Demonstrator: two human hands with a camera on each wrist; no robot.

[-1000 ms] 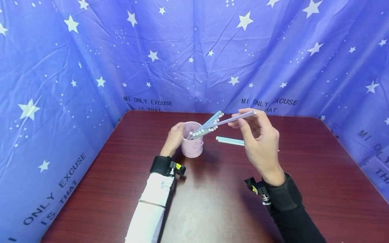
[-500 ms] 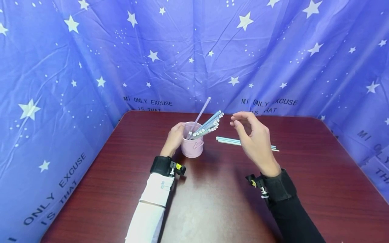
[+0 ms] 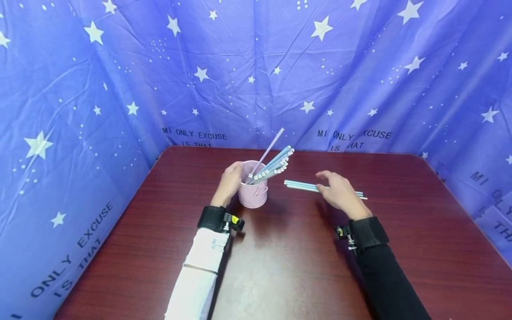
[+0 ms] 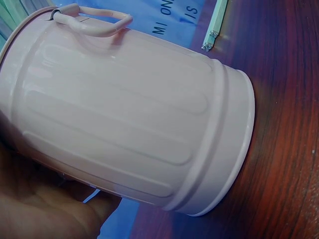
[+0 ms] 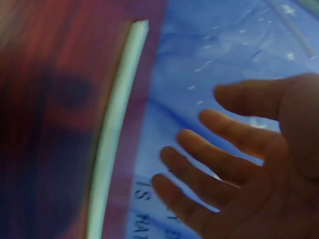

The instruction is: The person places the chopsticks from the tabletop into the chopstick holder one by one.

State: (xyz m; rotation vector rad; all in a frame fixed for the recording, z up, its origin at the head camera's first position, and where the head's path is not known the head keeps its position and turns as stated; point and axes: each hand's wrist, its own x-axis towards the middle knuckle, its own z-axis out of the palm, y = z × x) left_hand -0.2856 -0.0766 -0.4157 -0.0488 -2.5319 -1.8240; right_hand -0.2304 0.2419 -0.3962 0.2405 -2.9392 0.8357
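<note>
A small pink bucket [image 3: 253, 195] stands on the table, with several slim blue and greenish sticks [image 3: 276, 162] leaning out to the right. One taller purple stick [image 3: 270, 146] rises from it. My left hand [image 3: 230, 181] grips the bucket's left side at the rim; the left wrist view shows the bucket wall [image 4: 109, 104] close up, its fingers partly hidden behind. Over a few pale blue and whitish sticks [image 3: 301, 185] lying on the table hovers my right hand [image 3: 339, 192]. In the right wrist view its fingers [image 5: 219, 164] are spread and hold nothing, near a blurred pale stick [image 5: 117, 119].
The dark red wooden table [image 3: 280, 275] reaches back to a blue curtain [image 3: 256, 80] with stars and lettering. Curtain also hangs at both sides. A black camera mount [image 3: 236, 222] sits on the left wrist, another [image 3: 345, 234] on the right.
My right hand let go of the purple stick, which now stands in the bucket, then moved down to the lying sticks. The left hand stayed on the bucket.
</note>
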